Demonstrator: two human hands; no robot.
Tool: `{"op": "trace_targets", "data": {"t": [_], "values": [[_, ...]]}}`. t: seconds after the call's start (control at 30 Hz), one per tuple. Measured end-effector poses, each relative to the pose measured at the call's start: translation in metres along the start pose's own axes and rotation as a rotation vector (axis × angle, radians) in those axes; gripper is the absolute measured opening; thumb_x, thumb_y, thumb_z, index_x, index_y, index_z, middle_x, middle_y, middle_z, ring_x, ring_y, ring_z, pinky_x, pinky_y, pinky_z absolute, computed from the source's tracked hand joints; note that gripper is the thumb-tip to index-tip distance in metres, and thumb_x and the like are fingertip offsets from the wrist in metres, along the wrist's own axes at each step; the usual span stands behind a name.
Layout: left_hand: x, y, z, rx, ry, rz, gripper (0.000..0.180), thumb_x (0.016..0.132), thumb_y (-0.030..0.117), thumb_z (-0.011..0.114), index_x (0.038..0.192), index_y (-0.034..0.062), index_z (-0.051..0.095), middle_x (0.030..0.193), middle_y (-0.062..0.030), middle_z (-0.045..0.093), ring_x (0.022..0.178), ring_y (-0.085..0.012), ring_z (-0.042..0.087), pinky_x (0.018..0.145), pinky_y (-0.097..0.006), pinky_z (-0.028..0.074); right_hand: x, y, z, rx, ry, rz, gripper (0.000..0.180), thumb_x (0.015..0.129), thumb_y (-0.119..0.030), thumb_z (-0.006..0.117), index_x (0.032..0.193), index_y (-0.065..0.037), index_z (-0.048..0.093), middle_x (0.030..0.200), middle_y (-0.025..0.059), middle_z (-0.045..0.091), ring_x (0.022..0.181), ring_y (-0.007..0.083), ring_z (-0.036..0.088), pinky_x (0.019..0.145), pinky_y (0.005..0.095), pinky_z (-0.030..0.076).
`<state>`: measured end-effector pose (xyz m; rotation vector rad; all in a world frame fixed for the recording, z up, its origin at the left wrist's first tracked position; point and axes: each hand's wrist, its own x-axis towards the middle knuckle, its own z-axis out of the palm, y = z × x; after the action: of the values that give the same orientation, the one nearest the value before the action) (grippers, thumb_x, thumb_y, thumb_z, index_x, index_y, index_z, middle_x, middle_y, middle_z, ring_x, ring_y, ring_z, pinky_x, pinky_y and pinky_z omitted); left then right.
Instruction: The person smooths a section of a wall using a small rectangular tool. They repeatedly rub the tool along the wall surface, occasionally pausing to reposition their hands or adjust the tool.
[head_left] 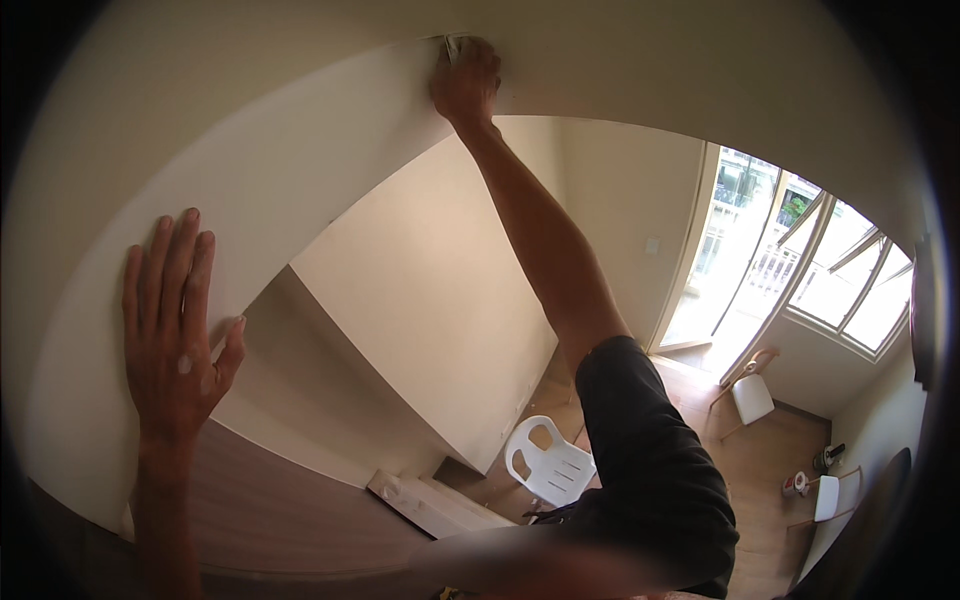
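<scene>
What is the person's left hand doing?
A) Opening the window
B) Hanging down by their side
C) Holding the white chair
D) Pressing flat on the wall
D: the left hand lies flat with fingers spread on the pale wall, far from the white chair and the window.

My forearms bare. Short black sleeve (650,440) on my right upper arm. Small pale smear on back of my left hand (172,345). No gloves, no watch.
</scene>
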<state>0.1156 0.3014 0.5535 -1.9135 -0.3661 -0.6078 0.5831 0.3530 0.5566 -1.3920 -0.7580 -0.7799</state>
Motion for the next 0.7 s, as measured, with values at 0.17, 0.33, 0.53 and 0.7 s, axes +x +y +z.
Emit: {"op": "trace_targets", "data": {"t": [0.17,0.33,0.53,0.7], "values": [[0.001,0.006,-0.003,-0.006,0.018,-0.004,0.078,0.086,0.018,0.070,0.159,0.0057,0.043,0.167,-0.0101,0.043,0.156,-0.0315,0.038,0.131,-0.055,0.028,-0.017,0.027,0.006,0.125,0.055,-0.187,0.062,0.103,-0.035,0.060,0.148,0.006,0.045,0.155,0.0273,0.048,0.140,0.0462,0.046,0.118,0.0556,0.039],[-0.010,-0.002,0.003,0.038,0.035,0.034,0.075,0.088,0.018,0.065,0.159,0.0061,0.043,0.167,-0.0101,0.044,0.156,-0.0316,0.038,0.130,-0.055,0.029,-0.026,0.038,0.003,0.064,-0.170,-0.185,0.072,0.112,-0.037,0.048,0.160,0.012,0.025,0.165,0.0308,0.031,0.152,0.0463,0.033,0.129,0.0575,0.026],[-0.012,-0.004,0.004,0.082,0.017,0.054,0.064,0.101,0.033,0.052,0.158,0.0053,0.045,0.167,-0.0113,0.043,0.156,-0.0325,0.037,0.128,-0.056,0.028,-0.027,0.042,0.010,0.083,-0.112,-0.265,0.081,0.111,-0.051,0.043,0.161,0.011,0.025,0.169,0.0319,0.026,0.156,0.0459,0.027,0.130,0.0575,0.021],[-0.011,-0.004,0.004,0.113,-0.002,0.068,0.063,0.103,0.035,0.050,0.158,0.0052,0.045,0.167,-0.0115,0.044,0.156,-0.0328,0.038,0.128,-0.056,0.029,-0.018,0.035,0.012,0.113,-0.128,-0.168,0.082,0.111,-0.053,0.040,0.163,0.008,0.022,0.170,0.0308,0.024,0.158,0.0443,0.023,0.131,0.0565,0.018]]}}
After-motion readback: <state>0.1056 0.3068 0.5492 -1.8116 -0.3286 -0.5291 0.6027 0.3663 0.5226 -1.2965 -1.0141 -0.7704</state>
